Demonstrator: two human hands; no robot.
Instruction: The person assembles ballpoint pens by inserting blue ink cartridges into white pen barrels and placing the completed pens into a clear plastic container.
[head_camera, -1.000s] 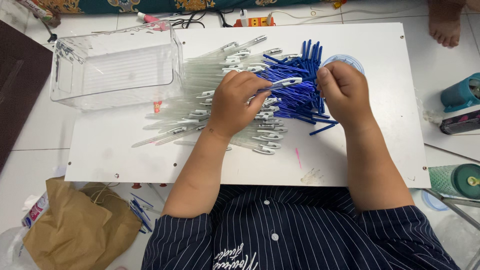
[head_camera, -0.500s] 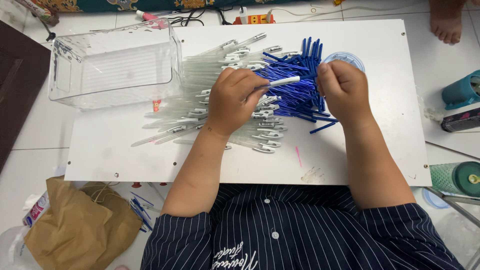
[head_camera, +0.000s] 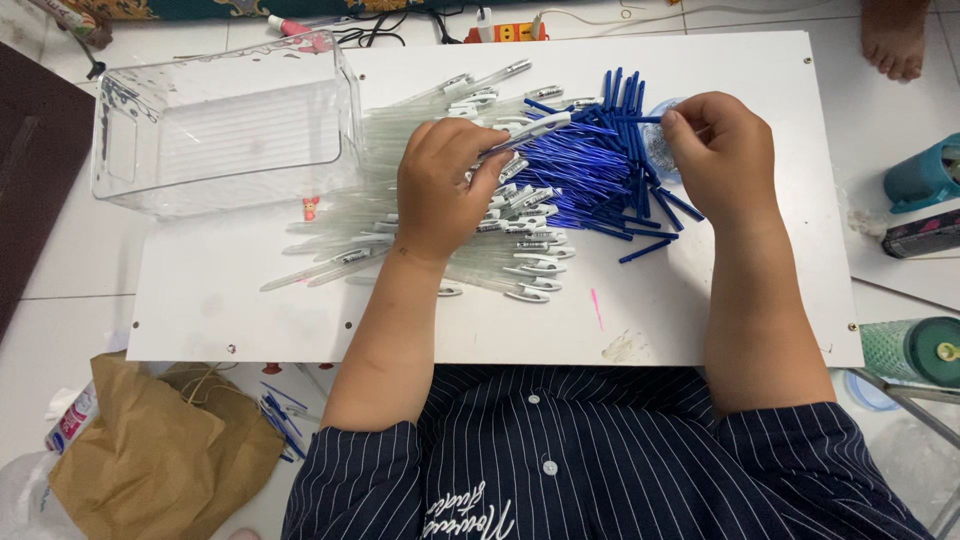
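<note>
A white board (head_camera: 700, 300) carries a heap of clear pen barrels (head_camera: 400, 240) and a pile of blue ink refills (head_camera: 590, 175). My left hand (head_camera: 440, 190) rests over the barrels and grips one clear pen barrel (head_camera: 525, 133) that points right. My right hand (head_camera: 715, 150) sits at the right edge of the blue pile, its fingers pinched on a blue refill (head_camera: 630, 119) that points left toward the barrel's tip. A small round container (head_camera: 655, 150) lies partly hidden under my right hand.
A clear plastic bin (head_camera: 225, 125) stands at the board's upper left. A brown paper bag (head_camera: 160, 450) lies on the floor at lower left. Teal containers (head_camera: 920, 175) and a green jar (head_camera: 915, 350) sit at the right. Someone's bare foot (head_camera: 895, 35) shows at top right.
My left hand has lifted the clear barrel slightly, and my right hand has picked a blue refill and brought it toward the barrel.
</note>
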